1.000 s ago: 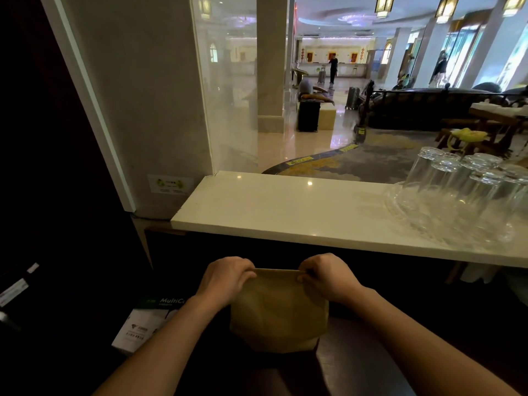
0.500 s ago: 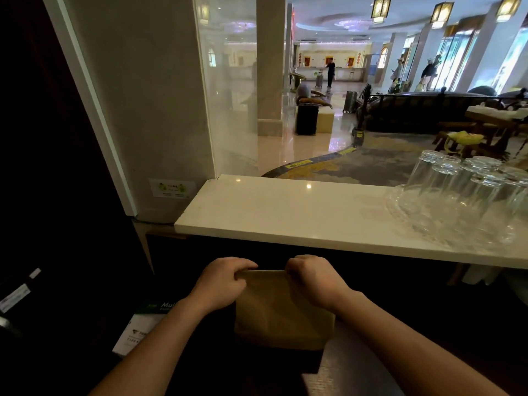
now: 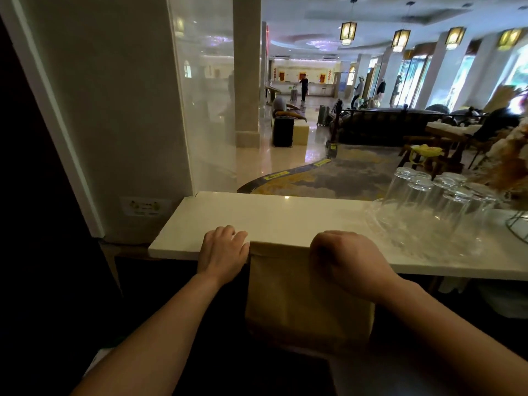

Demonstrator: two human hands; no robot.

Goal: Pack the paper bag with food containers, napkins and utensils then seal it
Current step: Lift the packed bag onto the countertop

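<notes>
While the fingers of the left hand curl loosely over the top left corner of the paper bag, their tips lie against the near edge of the white counter, and the thumb side presses the bag's folded rim. Whether those fingers truly pinch the paper or only rest on it cannot be told from this angle. The right hand is closed into a fist around the top right corner of the bag, knuckles up, and it grips the folded top firmly. Between the two hands the rim of the bag runs as a straight folded band, level with the counter's front edge and just against it. The brown body of the bag hangs upright below the hands, in front of the dark space under the counter; its contents are hidden. Both bare forearms reach in from the lower corners of the view. Farther right on the counter stands a cluster of upturned clear glasses on a clear tray, well apart from the bag. Left of the counter rises a pale wall panel, and beyond it opens a wide lobby with hanging lanterns.
</notes>
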